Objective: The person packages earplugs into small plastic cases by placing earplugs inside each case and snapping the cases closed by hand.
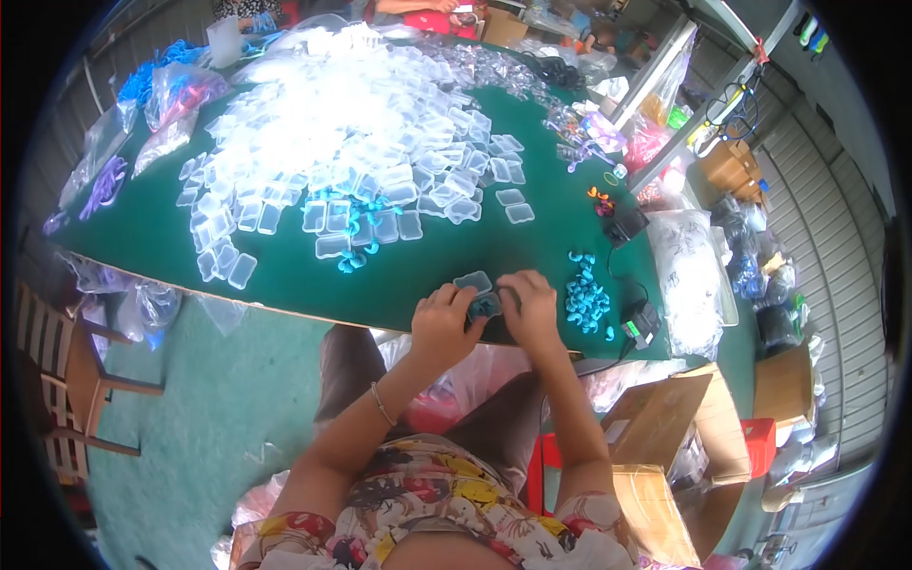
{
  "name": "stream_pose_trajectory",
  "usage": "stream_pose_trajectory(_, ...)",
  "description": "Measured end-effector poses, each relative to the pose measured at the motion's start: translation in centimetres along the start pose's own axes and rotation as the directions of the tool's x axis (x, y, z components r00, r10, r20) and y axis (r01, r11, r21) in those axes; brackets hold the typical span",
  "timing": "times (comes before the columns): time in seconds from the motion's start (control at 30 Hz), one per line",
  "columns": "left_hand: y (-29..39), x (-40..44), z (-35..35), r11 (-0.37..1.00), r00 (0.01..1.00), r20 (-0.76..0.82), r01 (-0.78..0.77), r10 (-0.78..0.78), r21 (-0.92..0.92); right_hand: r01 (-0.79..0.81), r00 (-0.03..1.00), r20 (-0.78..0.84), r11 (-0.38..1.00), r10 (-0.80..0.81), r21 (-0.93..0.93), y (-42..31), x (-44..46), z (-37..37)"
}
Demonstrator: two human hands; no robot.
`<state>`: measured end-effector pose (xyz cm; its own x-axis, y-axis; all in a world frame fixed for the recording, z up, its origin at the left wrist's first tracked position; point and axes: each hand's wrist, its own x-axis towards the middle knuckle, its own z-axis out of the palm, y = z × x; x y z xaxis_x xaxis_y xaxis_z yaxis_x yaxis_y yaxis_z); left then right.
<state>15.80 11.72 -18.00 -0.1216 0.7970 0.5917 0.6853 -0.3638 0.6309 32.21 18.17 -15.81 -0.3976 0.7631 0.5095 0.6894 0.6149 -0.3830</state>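
One open clear box (473, 281) is pinched in the grip of the left hand (442, 325) by the near edge of the worktop (532, 247), with blue contents (486, 305) showing inside; whether anything is pinched by the right hand (530, 309) cannot be told. The box is best held level, with those contents kept below the rim.

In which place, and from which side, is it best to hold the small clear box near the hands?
The clear box is open, with something blue inside, so probably grip the outer rim of its near half, coming from the left, where the left hand is: that should leave the opening free.
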Motion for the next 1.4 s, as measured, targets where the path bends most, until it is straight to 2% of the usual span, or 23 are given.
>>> stream_pose_trajectory(0.07, 0.5, 0.0, -0.6, 0.995, 0.996, 0.090, -0.034, 0.025, 0.093, 0.029, 0.999, 0.037, 0.999, -0.028, -0.026, 0.3, 1.4, 0.5)
stream_pose_trajectory(0.13, 0.2, -0.2, -0.3, 0.993, 0.993, 0.115, -0.041, 0.028, 0.109, 0.088, 0.987, 0.140, 0.995, -0.081, -0.043, 0.8, 2.5, 1.4)
stream_pose_trajectory(0.17, 0.0, -0.2, -0.2, 0.991, 0.990, 0.136, -0.049, 0.031, 0.127, 0.091, 0.987, 0.136, 0.995, -0.085, -0.042, 1.4, 2.7, 1.9)
stream_pose_trajectory(0.23, -0.3, -0.2, -0.2, 0.991, 0.989, 0.147, -0.044, 0.025, 0.127, 0.165, 0.955, 0.211, 0.965, -0.207, 0.202, 1.9, 3.5, 2.3)
stream_pose_trajectory(0.27, -0.4, -0.2, -0.3, 0.992, 0.986, 0.163, -0.038, 0.018, 0.122, 0.174, 0.953, 0.210, 0.963, -0.217, 0.207, 2.1, 3.6, 2.1)
stream_pose_trajectory(0.33, -0.1, -0.1, -0.2, 0.995, 0.992, 0.123, -0.008, -0.004, 0.100, -0.101, 0.942, 0.336, 0.932, -0.024, 0.349, 0.7, 3.8, 0.3)
stream_pose_trajectory(0.4, -0.1, -0.1, -0.4, 0.997, 0.996, 0.088, 0.020, -0.026, 0.071, -0.035, 0.944, 0.317, 0.929, -0.090, 0.368, 0.9, 3.4, -0.6)
stream_pose_trajectory(0.47, 0.0, 0.1, -0.7, 0.993, 0.992, 0.118, -0.048, 0.036, 0.104, 0.028, 0.942, 0.298, 0.923, -0.152, 0.383, 0.6, 2.7, -1.5)
stream_pose_trajectory(0.53, -0.4, 0.1, -0.4, 0.986, 0.987, 0.144, -0.091, 0.070, 0.142, 0.203, 0.925, 0.223, 0.894, -0.309, 0.400, 0.0, 1.5, -2.4)
stream_pose_trajectory(0.57, -0.5, 0.1, -0.3, 0.975, 0.979, 0.174, -0.133, 0.102, 0.179, 0.203, 0.924, 0.224, 0.894, -0.310, 0.399, 0.1, 0.9, -2.2)
stream_pose_trajectory(0.63, -0.7, 0.3, -0.2, 0.974, 0.978, 0.157, -0.164, 0.140, 0.153, 0.257, 0.948, 0.111, 0.922, -0.299, 0.289, 0.7, -0.3, -0.9)
stream_pose_trajectory(0.7, -1.0, 0.3, -0.2, 0.971, 0.974, 0.137, -0.200, 0.182, 0.134, 0.245, 0.955, 0.087, 0.918, -0.284, 0.311, 0.9, -0.6, -0.3)
stream_pose_trajectory(0.77, -1.8, 0.0, -0.5, 0.986, 0.976, 0.145, -0.167, 0.164, 0.006, 0.020, 0.940, 0.307, 0.924, -0.147, 0.382, 0.2, -0.5, -0.6)
stream_pose_trajectory(0.9, -1.7, -0.2, -2.2, 0.995, 0.988, 0.117, -0.095, 0.100, -0.043, 0.125, 0.906, 0.349, 0.939, -0.240, 0.321, 0.4, 0.5, 0.4)
stream_pose_trajectory(0.97, -1.5, -0.5, -2.6, 0.990, 0.999, 0.037, -0.032, 0.038, -0.136, -0.107, 0.820, 0.506, 0.797, -0.267, 0.594, 1.2, 2.8, 0.8)
stream_pose_trajectory(1.0, -1.1, -0.8, -3.0, 0.991, 0.999, 0.036, -0.032, 0.037, -0.132, -0.206, 0.881, 0.425, 0.637, -0.209, 0.743, 0.6, 3.9, 1.1)
stream_pose_trajectory(1.03, -0.5, -1.2, -3.5, 0.992, 0.994, 0.088, -0.049, 0.059, -0.114, 0.048, 0.950, 0.204, 0.755, -0.238, 0.654, 0.2, 5.8, 1.7)
stream_pose_trajectory(1.07, 0.0, -1.8, -3.7, 0.993, 0.987, 0.140, -0.069, 0.082, -0.098, 0.187, 0.971, 0.061, 0.890, -0.232, 0.415, 0.5, 7.5, 2.5)
stream_pose_trajectory(1.1, 0.1, -2.7, -3.4, 0.993, 0.987, 0.139, -0.072, 0.085, -0.096, 0.244, 0.970, -0.024, 0.957, -0.244, 0.159, 1.5, 8.7, 3.9)
stream_pose_trajectory(1.17, -0.2, -5.0, -2.4, 0.972, 0.907, 0.351, -0.201, 0.232, -0.123, 0.219, 0.957, -0.158, 0.965, -0.241, -0.147, 1.2, 9.9, 6.2)
stream_pose_trajectory(1.2, -0.3, -5.9, -1.8, 0.973, 0.909, 0.348, -0.203, 0.230, -0.113, 0.225, 0.955, -0.163, 0.964, -0.247, -0.140, 1.4, 10.3, 7.1)
stream_pose_trajectory(1.3, -0.9, -7.1, -1.0, 0.981, 0.875, 0.454, -0.196, 0.168, 0.013, 0.201, 0.964, -0.118, 0.942, -0.240, -0.269, 2.3, 11.2, 9.5)
stream_pose_trajectory(1.4, -1.2, -6.6, -1.6, 0.987, 0.854, 0.518, -0.121, 0.047, 0.109, 0.371, 0.910, -0.022, 0.837, -0.414, -0.403, 4.5, 11.6, 9.5)
